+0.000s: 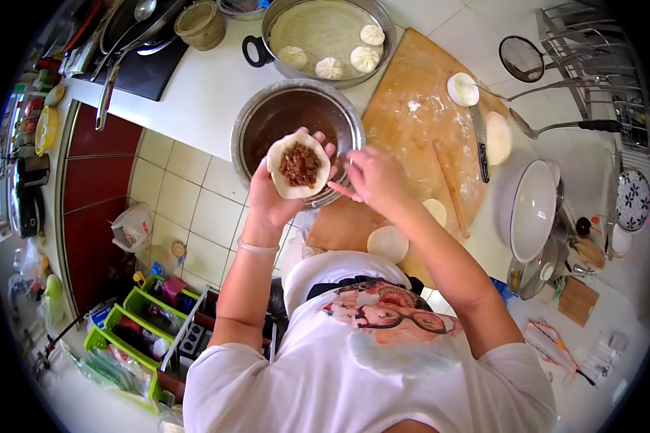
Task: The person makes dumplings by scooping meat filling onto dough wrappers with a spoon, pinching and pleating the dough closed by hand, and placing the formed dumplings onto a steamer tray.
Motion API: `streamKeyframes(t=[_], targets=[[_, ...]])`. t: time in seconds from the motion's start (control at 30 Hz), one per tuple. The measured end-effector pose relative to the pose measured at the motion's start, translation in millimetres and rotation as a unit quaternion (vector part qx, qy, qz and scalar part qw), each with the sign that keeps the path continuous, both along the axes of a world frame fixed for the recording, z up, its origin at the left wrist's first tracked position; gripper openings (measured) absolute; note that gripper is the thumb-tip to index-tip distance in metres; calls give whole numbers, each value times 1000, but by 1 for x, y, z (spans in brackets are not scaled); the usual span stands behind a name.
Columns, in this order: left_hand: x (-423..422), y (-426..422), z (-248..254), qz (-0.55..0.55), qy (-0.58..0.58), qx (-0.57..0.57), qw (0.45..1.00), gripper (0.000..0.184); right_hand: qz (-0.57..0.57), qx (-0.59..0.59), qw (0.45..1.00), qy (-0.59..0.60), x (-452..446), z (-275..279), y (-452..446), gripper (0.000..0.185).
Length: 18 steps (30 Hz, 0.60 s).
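A round dough wrapper (pixel 275 163) lies in the cupped palm of my left hand (pixel 270 200), with a mound of brown minced filling (pixel 300 164) at its centre. This hand is over the near side of a metal bowl (pixel 354 119) with dark filling smeared inside. At the bowl's right rim is my right hand (pixel 374 177), its thumb and forefinger drawn together and another finger stretched toward the wrapper. Whatever the right fingers pinch is too small to make out. Several pleated buns (pixel 365 59) sit in a round steamer pan (pixel 271 32) behind the bowl.
A floured wooden board (pixel 404 130) to the right carries a rolling pin (pixel 451 189), a knife (pixel 481 144) and flat dough rounds (pixel 388 245). White basin (pixel 532 209) stands farther right. Ladles and strainers (pixel 521 59) hang at upper right. A pan (pixel 126 43) and jar (pixel 200 25) stand upper left.
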<state>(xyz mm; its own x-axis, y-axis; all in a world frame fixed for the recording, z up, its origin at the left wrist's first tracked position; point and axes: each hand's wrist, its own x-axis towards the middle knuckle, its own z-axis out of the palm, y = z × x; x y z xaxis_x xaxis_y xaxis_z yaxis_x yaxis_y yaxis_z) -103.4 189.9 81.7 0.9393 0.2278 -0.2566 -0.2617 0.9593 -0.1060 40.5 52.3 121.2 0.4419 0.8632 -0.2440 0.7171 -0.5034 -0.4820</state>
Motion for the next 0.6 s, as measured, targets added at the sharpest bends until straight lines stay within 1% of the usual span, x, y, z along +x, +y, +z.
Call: streamKeyframes(t=[0.03,0.07,0.1,0.13,0.17,0.2,0.23,0.27,0.3,0.37,0.5,0.57,0.6], targets=[[1,-5,1,-19,-4,0,1000,46,-68,115,991,20,7,6,1,17],[3,-10,3,-46,13,-13,999,45,-73,112,991,17,13,11,4,17],[7,-16,6,-75,-12,16,997,44,-32,174,984,36,19,16,7,17],[6,-21,0,-95,-6,33,995,44,9,234,971,53,23,18,8,18],[5,-27,-6,-114,0,50,992,43,2,231,972,49,25,17,6,18],[6,-32,-3,-120,-3,49,992,43,38,209,975,65,27,16,5,19],[7,-36,2,-131,42,30,990,43,75,186,976,83,29,14,3,20],[8,-39,5,-140,88,11,986,42,76,186,975,94,30,9,0,17],[9,-41,3,-141,88,9,986,42,75,184,976,94,31,10,-2,17],[8,-43,0,-156,53,32,986,40,80,166,974,131,29,14,-6,11],[11,-50,-12,-153,53,30,986,37,77,187,972,120,24,17,-13,8],[12,-54,-19,-143,3,-18,990,35,127,254,958,35,20,17,-15,11],[12,-55,-18,-144,4,-19,989,35,126,254,958,36,18,17,-15,11]])
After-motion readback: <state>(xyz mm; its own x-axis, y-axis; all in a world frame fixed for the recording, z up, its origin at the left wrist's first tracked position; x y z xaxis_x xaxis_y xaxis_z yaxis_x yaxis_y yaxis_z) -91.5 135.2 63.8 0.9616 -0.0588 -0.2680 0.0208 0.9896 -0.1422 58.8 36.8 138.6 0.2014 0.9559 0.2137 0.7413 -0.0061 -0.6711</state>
